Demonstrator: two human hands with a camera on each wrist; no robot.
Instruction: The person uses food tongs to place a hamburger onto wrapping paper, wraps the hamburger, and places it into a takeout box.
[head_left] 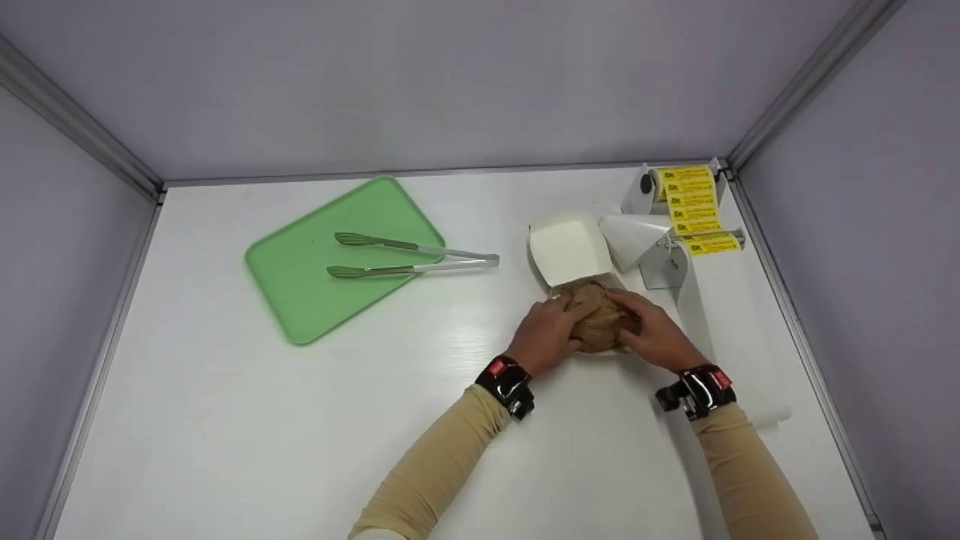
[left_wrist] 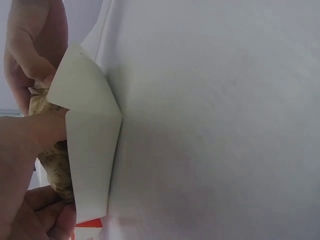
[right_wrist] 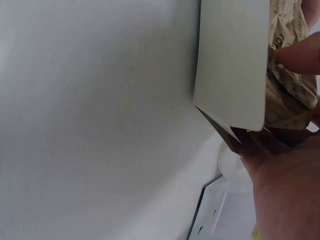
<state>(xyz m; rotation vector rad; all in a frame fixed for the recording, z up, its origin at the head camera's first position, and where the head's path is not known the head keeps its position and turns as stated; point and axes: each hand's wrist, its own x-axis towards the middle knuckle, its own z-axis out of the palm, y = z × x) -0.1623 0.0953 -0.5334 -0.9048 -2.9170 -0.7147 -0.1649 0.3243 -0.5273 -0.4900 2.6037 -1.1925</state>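
Observation:
A bundle wrapped in brown printed paper (head_left: 598, 330) sits in the base of a white cardboard box (head_left: 570, 251), whose lid stands folded open at the far side. My left hand (head_left: 541, 336) grips the bundle from the left, its thumb over the near box wall (left_wrist: 92, 160) in the left wrist view. From the other side my right hand (head_left: 661, 336) holds the same bundle, fingers reaching down inside the box wall (right_wrist: 232, 65). Crumpled paper (right_wrist: 287, 100) shows between the fingers in the right wrist view. What the paper wraps is hidden.
Tongs (head_left: 450, 262) lie partly across a green tray (head_left: 300, 315) on the left. Behind my right hand stands a metal label dispenser (head_left: 661, 271) with a roll of yellow labels (head_left: 690, 199). Its white backing strip (head_left: 694, 315) trails forward over the white table (head_left: 300, 435).

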